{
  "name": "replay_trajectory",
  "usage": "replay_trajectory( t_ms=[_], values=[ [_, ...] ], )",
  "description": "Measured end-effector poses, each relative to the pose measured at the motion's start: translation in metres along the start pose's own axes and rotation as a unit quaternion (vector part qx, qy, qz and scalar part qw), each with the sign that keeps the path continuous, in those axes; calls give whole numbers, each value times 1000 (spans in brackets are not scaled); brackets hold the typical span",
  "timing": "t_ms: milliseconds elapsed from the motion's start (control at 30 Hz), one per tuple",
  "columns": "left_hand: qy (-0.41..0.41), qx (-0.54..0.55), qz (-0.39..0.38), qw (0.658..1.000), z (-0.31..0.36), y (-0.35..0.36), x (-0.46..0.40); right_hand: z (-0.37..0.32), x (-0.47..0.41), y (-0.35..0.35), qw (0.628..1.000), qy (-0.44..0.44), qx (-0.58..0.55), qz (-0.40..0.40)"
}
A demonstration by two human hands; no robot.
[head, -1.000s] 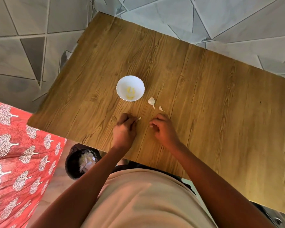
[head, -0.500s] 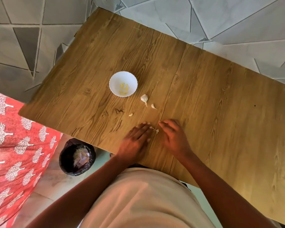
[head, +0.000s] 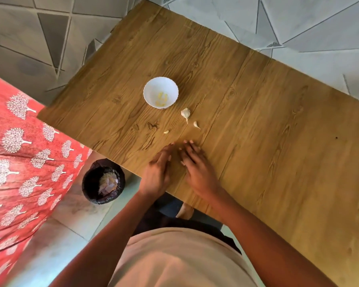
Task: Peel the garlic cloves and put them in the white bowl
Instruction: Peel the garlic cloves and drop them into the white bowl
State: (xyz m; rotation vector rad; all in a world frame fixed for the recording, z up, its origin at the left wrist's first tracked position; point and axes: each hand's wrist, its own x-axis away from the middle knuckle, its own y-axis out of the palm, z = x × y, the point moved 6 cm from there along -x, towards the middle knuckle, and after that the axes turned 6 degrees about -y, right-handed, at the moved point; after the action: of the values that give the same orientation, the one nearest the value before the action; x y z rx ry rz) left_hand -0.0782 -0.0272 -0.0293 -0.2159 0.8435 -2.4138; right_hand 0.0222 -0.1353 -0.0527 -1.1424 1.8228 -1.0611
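A white bowl (head: 160,92) with a few yellowish peeled cloves inside stands on the wooden table (head: 257,131). Just to its right and nearer me lies a partial garlic bulb (head: 185,113), then a loose unpeeled clove (head: 196,124), and a small pale clove (head: 166,131) a little to the left. My left hand (head: 159,170) and my right hand (head: 195,164) lie flat side by side on the table near its front edge, fingers straight and pointing toward the garlic. Neither holds anything that I can see. The peel scraps seen between them earlier are hidden or gone.
A black-lined waste bin (head: 103,181) with pale garlic skins stands on the floor left of the table's front edge. A red cloth with white tree print (head: 19,162) fills the left side. Grey patterned floor tiles (head: 298,21) surround the table.
My left hand let go of a small clove, which now lies on the table. Both hands drew back toward the front edge and flattened together over the peel scraps.
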Motion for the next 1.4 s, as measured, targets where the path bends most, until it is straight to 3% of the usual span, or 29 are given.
replay_trajectory(
  t_ms=[167, 333, 400, 467, 533, 600, 700, 800, 900, 1033, 1267, 1400],
  values=[
    [72, -66, -57, 994, -9, 1, 9, -13, 24, -7, 994, -8, 107, -8],
    [82, -17, -69, 994, -13, -8, 21, -36, 31, -7, 993, 41, 105, 31],
    [54, 35, -57, 996, -13, -16, 21, -49, 27, -9, 994, 54, 93, 26],
    [-41, 127, -42, 990, -19, -23, 17, -53, 20, -12, 994, 94, 51, 29],
    [-182, 311, -38, 932, -26, -25, 11, -55, 12, -19, 987, 141, -56, 56],
    [-298, 502, -47, 811, -29, -19, 7, -65, -1, -32, 968, 150, -157, 125],
    [-381, 640, -85, 662, -25, -12, 4, -87, -17, -49, 958, 111, -183, 192],
    [-405, 695, -110, 584, -23, -7, 2, -98, -29, -42, 980, 77, -131, 128],
    [-411, 720, -129, 544, -20, -1, -3, -101, -37, -38, 991, 33, -82, 102],
    [-421, 730, -141, 520, -18, 0, -10, -101, -41, -40, 986, 30, -60, 151],
    [-456, 694, -108, 546, -21, -4, -9, -90, -43, -40, 979, 67, -83, 175],
    [-487, 668, -86, 556, -26, -5, -5, -76, -28, -58, 956, 104, -132, 240]
  ],
)
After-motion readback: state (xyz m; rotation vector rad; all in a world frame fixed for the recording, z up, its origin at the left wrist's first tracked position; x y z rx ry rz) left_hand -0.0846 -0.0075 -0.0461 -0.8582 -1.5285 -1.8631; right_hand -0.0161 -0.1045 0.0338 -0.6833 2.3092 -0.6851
